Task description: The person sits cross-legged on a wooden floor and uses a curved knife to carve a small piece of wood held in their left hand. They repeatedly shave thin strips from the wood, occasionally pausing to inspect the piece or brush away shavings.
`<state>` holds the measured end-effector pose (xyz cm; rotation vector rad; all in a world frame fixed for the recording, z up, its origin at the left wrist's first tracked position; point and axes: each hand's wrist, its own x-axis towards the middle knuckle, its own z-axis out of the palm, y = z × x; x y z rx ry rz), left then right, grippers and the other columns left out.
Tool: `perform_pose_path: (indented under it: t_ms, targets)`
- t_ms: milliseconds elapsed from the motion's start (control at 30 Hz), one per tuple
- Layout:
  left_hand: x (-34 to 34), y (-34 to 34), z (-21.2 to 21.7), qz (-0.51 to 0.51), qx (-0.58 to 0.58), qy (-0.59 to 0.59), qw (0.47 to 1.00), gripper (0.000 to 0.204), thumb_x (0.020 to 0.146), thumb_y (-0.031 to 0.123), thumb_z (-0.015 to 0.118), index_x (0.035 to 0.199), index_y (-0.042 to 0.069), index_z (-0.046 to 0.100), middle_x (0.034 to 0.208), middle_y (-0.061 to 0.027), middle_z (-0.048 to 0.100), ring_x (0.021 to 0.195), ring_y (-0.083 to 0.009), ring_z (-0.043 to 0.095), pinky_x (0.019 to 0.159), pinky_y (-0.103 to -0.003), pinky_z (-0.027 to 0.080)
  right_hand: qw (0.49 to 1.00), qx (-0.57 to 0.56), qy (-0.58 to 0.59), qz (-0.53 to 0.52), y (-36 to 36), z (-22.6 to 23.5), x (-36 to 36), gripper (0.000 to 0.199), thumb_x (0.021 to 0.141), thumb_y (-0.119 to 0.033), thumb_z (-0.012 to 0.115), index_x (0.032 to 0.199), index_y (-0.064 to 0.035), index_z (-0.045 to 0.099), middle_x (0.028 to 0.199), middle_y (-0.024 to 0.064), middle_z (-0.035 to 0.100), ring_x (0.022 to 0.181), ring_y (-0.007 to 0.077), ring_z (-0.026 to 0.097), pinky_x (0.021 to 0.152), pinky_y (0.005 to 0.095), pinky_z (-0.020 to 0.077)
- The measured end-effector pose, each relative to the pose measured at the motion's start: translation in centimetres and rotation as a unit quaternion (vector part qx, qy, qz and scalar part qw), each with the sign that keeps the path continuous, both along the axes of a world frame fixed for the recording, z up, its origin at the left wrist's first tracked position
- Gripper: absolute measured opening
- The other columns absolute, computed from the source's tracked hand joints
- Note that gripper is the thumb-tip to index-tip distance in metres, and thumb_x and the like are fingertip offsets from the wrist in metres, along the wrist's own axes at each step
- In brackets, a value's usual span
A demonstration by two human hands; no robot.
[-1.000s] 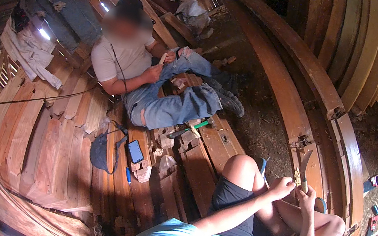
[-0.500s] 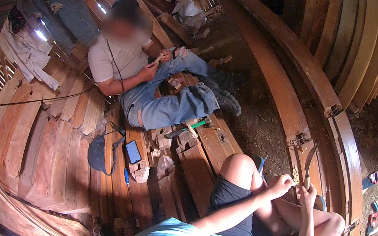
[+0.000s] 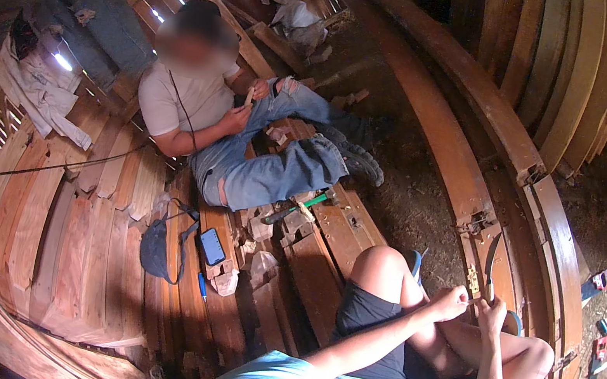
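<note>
Over my crossed legs, my right hand (image 3: pixel 491 316) is closed round the handle of a knife (image 3: pixel 494 266), whose long curved blade points up and away from me. Just left of it, my left hand (image 3: pixel 450 302) pinches a small piece of wood (image 3: pixel 473 300), mostly covered by the fingers. The hands nearly meet at this piece. Pale wood shavings (image 3: pixel 473 280) lie on the wooden beam just beyond my hands.
Long curved beams (image 3: pixel 439 123) run along the right. Across from me a co-worker (image 3: pixel 180 96) sits holding a small wooden piece. Between us lie a green-handled hammer (image 3: pixel 311 202), a phone (image 3: pixel 213 246), a blue pen (image 3: pixel 202 285) and a dark cap (image 3: pixel 163 247). Stacked boards (image 3: pixel 67 248) fill the left.
The knife and my right hand have shifted slightly left, with the blade a little more upright. My left hand stays almost in place, still pinching the small piece. The whole view has shifted slightly.
</note>
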<state>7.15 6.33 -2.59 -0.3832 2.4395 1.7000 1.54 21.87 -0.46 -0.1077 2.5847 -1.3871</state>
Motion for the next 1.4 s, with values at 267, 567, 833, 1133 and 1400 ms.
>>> perform_pose_path:
  t_ms: [267, 567, 833, 1133, 1400]
  targets:
    - [-1.7, -0.6, 2.5, -0.019, 0.191, -0.168, 0.967, 0.016, 0.088, 0.021, 0.058, 0.088, 0.006, 0.051, 0.067, -0.0014, 0.052, 0.051, -0.0089, 0.048, 0.043, -0.024, 0.040, 0.957, -0.272, -0.092, 0.050, 0.5, -1.3, -0.8, 0.011, 0.076, 0.001, 0.055, 0.085, 0.0042, 0.060, 0.071, 0.0042, 0.061, 0.067, 0.0117, 0.057, 0.061, 0.0270, 0.0470]
    - [-1.6, -0.7, -0.5, 0.078, 0.204, -0.065, 0.974, 0.020, 0.093, 0.025, 0.051, 0.092, 0.005, 0.053, 0.073, -0.0007, 0.054, 0.055, -0.0076, 0.048, 0.046, -0.025, 0.040, 0.997, 0.019, 0.055, 0.053, -0.7, 1.8, 0.8, 0.026, 0.085, -0.023, 0.063, 0.080, 0.0020, 0.057, 0.060, 0.0163, 0.056, 0.055, 0.0244, 0.057, 0.054, 0.0381, 0.0436]
    - [-1.1, -2.6, 5.3, 0.201, 0.314, -0.111, 0.921, 0.021, 0.098, 0.035, 0.045, 0.098, 0.014, 0.050, 0.079, 0.0024, 0.060, 0.062, -0.0049, 0.054, 0.049, -0.019, 0.044, 0.973, 0.111, 0.133, 0.151, -1.0, 4.3, 1.9, 0.025, 0.086, -0.023, 0.060, 0.098, -0.0018, 0.054, 0.075, 0.0221, 0.062, 0.072, 0.0418, 0.061, 0.064, 0.0490, 0.0465]
    - [-0.4, -4.8, 5.3, 0.297, 0.445, -0.049, 0.844, 0.015, 0.095, 0.029, 0.052, 0.089, 0.016, 0.049, 0.071, 0.0029, 0.053, 0.051, -0.0059, 0.048, 0.041, -0.020, 0.040, 0.971, 0.080, 0.134, 0.182, -1.3, 4.7, 2.5, 0.027, 0.085, -0.017, 0.061, 0.104, -0.0017, 0.050, 0.082, 0.0245, 0.062, 0.079, 0.0440, 0.060, 0.068, 0.0505, 0.0468]
    - [-0.3, -5.5, 6.6, 0.303, 0.509, -0.035, 0.805, 0.014, 0.092, 0.023, 0.055, 0.087, 0.010, 0.053, 0.070, -0.0009, 0.054, 0.051, -0.0089, 0.048, 0.043, -0.022, 0.040, 0.971, 0.092, 0.099, 0.196, -1.6, 5.2, 2.4, 0.035, 0.086, -0.017, 0.060, 0.114, -0.0032, 0.043, 0.088, 0.0276, 0.060, 0.084, 0.0464, 0.059, 0.070, 0.0511, 0.0465]
